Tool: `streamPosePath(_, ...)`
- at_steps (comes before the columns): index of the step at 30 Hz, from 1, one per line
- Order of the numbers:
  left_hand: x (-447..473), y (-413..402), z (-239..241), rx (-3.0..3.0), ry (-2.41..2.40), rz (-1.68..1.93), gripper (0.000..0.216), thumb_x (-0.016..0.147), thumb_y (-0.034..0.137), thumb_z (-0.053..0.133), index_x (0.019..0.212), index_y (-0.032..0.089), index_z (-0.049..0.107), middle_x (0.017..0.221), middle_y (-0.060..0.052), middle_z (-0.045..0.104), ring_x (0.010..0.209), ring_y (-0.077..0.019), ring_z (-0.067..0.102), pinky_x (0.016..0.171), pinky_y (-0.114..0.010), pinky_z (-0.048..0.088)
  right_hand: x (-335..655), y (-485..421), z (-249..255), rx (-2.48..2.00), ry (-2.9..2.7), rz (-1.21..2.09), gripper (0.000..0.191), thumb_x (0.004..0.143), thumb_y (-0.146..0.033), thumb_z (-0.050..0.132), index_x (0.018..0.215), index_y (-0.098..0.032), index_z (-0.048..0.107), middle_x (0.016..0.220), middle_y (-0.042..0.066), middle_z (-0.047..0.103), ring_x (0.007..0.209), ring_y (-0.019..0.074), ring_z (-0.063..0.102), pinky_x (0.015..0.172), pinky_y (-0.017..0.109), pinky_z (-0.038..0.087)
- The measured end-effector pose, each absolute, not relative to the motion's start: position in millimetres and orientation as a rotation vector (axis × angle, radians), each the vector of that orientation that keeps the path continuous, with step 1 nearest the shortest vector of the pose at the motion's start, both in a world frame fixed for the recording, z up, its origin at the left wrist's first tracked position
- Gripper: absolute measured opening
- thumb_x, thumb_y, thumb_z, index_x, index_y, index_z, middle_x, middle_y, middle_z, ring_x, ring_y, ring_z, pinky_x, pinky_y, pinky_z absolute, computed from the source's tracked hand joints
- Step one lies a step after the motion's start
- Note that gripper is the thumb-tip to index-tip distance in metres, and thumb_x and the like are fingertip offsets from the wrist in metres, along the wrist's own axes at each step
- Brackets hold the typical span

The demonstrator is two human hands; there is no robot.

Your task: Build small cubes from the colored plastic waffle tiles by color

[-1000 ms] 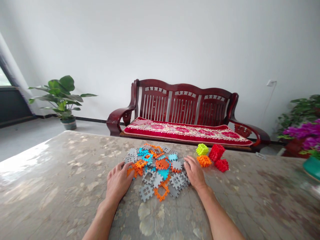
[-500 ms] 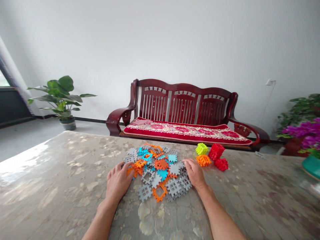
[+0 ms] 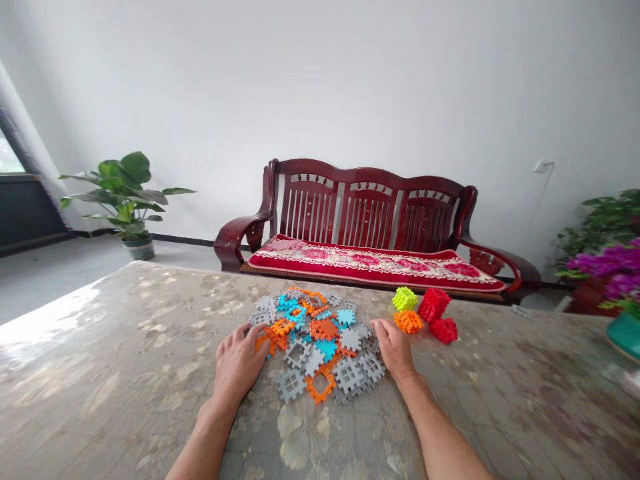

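Observation:
A loose pile of interlocking plastic building tiles in grey, orange and blue lies on the table, with a grey window tile (image 3: pixel 291 385) and an orange frame tile (image 3: pixel 321 385) at its near edge. My left hand (image 3: pixel 239 360) rests palm down at the pile's left side, fingers apart, its thumb by some orange tiles (image 3: pixel 280 328). On the opposite side, my right hand (image 3: pixel 397 350) lies on its edge with the thumb side toward grey tiles (image 3: pixel 371 365). Its lower fingers are partly hidden, and no tile shows in its grasp.
Right of the pile sit a yellow-green block (image 3: pixel 405 299), an orange block (image 3: pixel 409 322) and red blocks (image 3: pixel 434 305). The table (image 3: pixel 125 373) has a patterned cover. Beyond it stands a wooden bench (image 3: pixel 363 207). A teal flowerpot (image 3: pixel 625 337) is at the right edge.
The whole view has shifted very slightly. Both hands and the tiles keep the same places relative to each other.

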State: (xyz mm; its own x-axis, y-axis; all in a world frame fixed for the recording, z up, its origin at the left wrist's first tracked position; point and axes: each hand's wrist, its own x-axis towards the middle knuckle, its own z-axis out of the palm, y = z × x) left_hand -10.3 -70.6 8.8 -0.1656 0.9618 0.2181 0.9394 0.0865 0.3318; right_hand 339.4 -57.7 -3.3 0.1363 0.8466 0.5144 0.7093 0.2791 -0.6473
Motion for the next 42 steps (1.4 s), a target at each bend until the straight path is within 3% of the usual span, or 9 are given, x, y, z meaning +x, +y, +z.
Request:
streamPosePath(5, -9, -71, 9, 1.997, 2.279, 0.619, 0.043, 0.09, 0.041, 0.044, 0.127, 0.033, 0.062, 0.134, -0.008, 0.056, 0.121, -0.0266, 0.051, 0.106, -0.042, 0.033, 335, -63, 0, -1.518, -1.657, 0.254, 0.04, 0.093, -0.042, 0.037, 0.09, -0.021, 0.072, 0.085, 0.006, 0.074, 0.083, 0.0204, 0.067, 0.078, 0.029, 0.049)
streamPosePath(19, -11, -70, 9, 1.991, 2.278, 0.579, 0.044, 0.09, 0.041, 0.042, 0.129, 0.032, 0.061, 0.136, -0.009, 0.054, 0.122, -0.0282, 0.05, 0.106, -0.044, 0.033, 332, -63, 0, -1.515, -1.764, 0.252, 0.038, 0.094, -0.04, 0.037, 0.092, -0.023, 0.071, 0.091, 0.005, 0.073, 0.087, 0.021, 0.066, 0.079, 0.031, 0.047)
streamPosePath(25, -10, -71, 10, 1.983, 2.274, 0.595, 0.043, 0.09, 0.042, 0.043, 0.127, 0.032, 0.062, 0.135, -0.009, 0.055, 0.123, -0.0284, 0.05, 0.106, -0.044, 0.033, 329, -64, 1, -1.598, -1.848, 0.206, 0.025, 0.085, -0.031, 0.053, 0.104, -0.025, 0.068, 0.093, 0.002, 0.069, 0.076, 0.0169, 0.063, 0.072, 0.028, 0.046)
streamPosePath(32, -11, -70, 8, 2.003, 2.271, 0.599, 0.044, 0.09, 0.041, 0.042, 0.128, 0.032, 0.062, 0.135, -0.009, 0.055, 0.123, -0.0281, 0.05, 0.106, -0.044, 0.033, 329, -61, -3, -1.749, -1.896, 0.01, 0.022, 0.072, -0.005, 0.049, 0.075, -0.022, 0.063, 0.08, 0.003, 0.066, 0.077, 0.0164, 0.06, 0.064, 0.023, 0.038)
streamPosePath(42, -12, -69, 7, 2.007, 2.28, 0.594, 0.043, 0.09, 0.041, 0.041, 0.127, 0.033, 0.062, 0.135, -0.009, 0.055, 0.122, -0.0281, 0.05, 0.105, -0.044, 0.034, 335, -59, -3, -1.486, -1.641, 0.166, 0.025, 0.085, -0.025, 0.047, 0.091, -0.022, 0.071, 0.092, 0.006, 0.073, 0.088, 0.0205, 0.067, 0.081, 0.031, 0.049)
